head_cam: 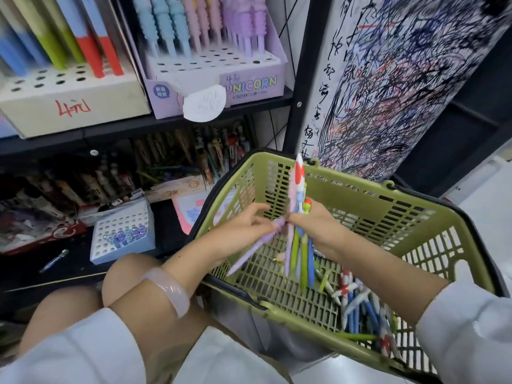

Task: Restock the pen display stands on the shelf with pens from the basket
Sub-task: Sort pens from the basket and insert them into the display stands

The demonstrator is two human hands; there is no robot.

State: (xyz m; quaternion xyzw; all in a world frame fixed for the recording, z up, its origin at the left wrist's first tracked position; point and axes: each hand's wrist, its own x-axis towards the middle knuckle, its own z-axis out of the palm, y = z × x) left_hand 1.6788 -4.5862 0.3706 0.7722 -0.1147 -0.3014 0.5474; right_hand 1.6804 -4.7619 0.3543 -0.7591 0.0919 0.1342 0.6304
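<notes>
Green basket (374, 206) sits right of the shelf, loose pens (357, 303) in its bottom. Purple stand (249, 87) above reads "UNICORN"; cream stand (69, 106) has red "4元" handwritten. Right hand (313, 225) grips an upright pen bunch (297, 239) over the basket. Left hand (243, 225) pinches a lilac pen (257, 246).

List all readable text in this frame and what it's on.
"UNICORN": front of the lilac pen stand, upper shelf.
Red handwritten "4" plus a character: front of the cream pen stand.
"6" in a circle: box on the lower shelf.
Handwritten scribbles and characters: white pillar, not legible.
Small print under "UNICORN" and its round blue badge: too blurred.
</notes>
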